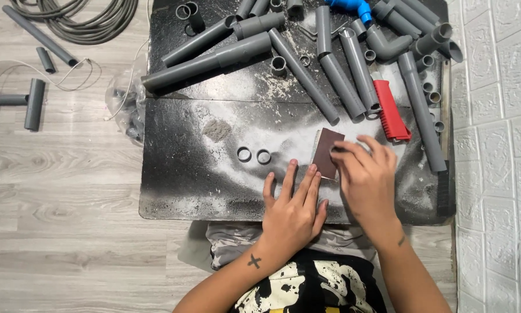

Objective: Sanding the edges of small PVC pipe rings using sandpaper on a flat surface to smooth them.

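My left hand (292,211) lies flat on the black board (179,174), fingers spread and holding nothing, its fingertips pinning the near left edge of the sandpaper (328,152). My right hand (367,177) is closed on something small, pressed down on the sandpaper's right side. It looks like a short grey ring, but my fingers hide most of it, so I cannot tell for sure.

The sandpaper sits a little right of the board's middle, just in front of me. To its left, well apart from my hands, 2 rings (254,155) lie flat side by side in the dust. I judge those as finished pieces and the one under my right hand as the piece being rubbed now. White dust is spread over much of the board, so I judge a good deal of sanding is behind me.

More seems left: on the far half lie many grey pipes (214,58), elbows and several more short rings (431,87) at the far right. A red handle (391,110) lies just beyond my right hand.

For containers, I see only a clear bag (127,107) off the board's left edge, holding dark grey pieces I cannot make out. On the floor at the far left is a hose coil (80,20).
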